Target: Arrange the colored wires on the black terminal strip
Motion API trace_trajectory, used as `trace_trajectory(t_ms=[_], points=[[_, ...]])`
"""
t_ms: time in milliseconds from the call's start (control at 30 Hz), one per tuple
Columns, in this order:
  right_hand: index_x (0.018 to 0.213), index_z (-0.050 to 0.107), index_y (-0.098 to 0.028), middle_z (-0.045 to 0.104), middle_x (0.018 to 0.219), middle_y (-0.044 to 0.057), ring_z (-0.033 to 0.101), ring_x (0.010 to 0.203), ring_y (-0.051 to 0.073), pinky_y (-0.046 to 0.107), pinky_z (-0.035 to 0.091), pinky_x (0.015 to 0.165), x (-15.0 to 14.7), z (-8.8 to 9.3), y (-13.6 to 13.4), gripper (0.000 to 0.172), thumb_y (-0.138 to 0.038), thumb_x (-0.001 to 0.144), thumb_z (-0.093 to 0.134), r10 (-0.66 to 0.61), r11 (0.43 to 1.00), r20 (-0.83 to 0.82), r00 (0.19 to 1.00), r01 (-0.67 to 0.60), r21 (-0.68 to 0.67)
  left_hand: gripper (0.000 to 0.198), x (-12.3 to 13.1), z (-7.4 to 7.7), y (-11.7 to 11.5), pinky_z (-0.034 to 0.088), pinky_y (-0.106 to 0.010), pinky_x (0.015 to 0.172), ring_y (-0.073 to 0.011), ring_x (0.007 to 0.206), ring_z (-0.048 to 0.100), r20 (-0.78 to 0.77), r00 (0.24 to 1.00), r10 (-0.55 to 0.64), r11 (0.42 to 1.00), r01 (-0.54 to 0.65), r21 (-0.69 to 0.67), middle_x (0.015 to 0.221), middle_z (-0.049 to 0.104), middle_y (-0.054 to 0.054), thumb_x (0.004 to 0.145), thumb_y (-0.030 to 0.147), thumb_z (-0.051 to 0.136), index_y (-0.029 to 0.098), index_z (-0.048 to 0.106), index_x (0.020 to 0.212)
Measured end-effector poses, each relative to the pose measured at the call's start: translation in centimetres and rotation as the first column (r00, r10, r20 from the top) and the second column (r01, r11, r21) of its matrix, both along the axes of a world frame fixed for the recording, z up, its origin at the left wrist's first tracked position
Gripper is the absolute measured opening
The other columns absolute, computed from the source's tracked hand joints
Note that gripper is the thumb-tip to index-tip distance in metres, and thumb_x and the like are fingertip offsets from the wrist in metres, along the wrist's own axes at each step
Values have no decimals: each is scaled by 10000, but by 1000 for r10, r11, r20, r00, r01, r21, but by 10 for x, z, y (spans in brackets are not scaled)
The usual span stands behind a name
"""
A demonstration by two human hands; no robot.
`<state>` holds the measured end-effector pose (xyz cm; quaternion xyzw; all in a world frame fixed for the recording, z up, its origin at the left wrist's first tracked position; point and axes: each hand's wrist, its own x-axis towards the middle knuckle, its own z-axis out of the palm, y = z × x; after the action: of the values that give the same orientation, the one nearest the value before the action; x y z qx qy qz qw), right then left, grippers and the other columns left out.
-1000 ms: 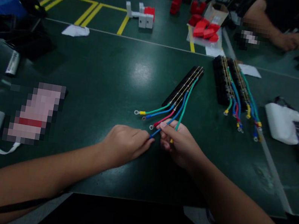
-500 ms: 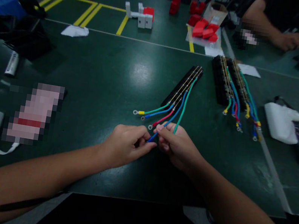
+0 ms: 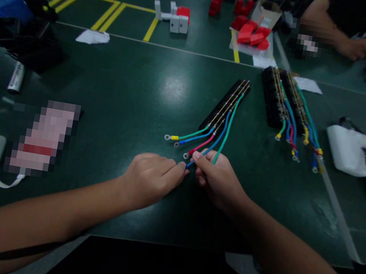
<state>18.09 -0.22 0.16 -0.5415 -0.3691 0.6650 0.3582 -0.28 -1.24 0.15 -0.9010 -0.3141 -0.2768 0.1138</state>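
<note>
The left hand (image 3: 151, 181) is resting low on the bench (image 3: 124, 89), its fingers pressed together and pinching the free tip of the blue wire (image 3: 220, 136). Just beside it, the right hand (image 3: 219, 180) is pinching the same wire slightly further up, with the green wire (image 3: 228, 128) slipping under its fingers. Both wires are running back to a black terminal strip (image 3: 216, 110) lying flat on the bench. The blue wire is looking light, thin and limp, its insulation probably slick, so gripping close to the tip should be steadier than gripping mid-length. More wired strips (image 3: 273, 103) are lying to the right.
</note>
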Motion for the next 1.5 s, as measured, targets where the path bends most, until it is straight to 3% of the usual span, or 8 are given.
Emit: trace_trajectory(t_ms=[333,667,1500], points=[[794,529,-177,484,519,-72,406,387,48,181,263,374,1,1,2,258,-385,831,676,40,999,-54,998,-41,-27,288,4,3,0,381,-293,468,-128,450,517,-21,999,26,998,-27,-51,547,577,19,946,221,522,179,595,670],[803,530,-178,489,514,-72,438,390,58,179,287,376,3,-1,3,256,-391,841,666,72,997,-60,996,-73,-21,208,3,1,0,394,-289,475,-135,467,555,19,1000,-8,998,9,-69,566,601,15,924,218,569,155,654,744],[699,560,-156,568,513,-21,548,436,81,184,360,408,7,1,8,217,-306,835,639,160,984,-64,985,-164,-64,273,4,-5,5,380,-287,470,-128,454,502,-14,1000,-7,998,6,-65,558,553,25,947,214,490,189,553,682]])
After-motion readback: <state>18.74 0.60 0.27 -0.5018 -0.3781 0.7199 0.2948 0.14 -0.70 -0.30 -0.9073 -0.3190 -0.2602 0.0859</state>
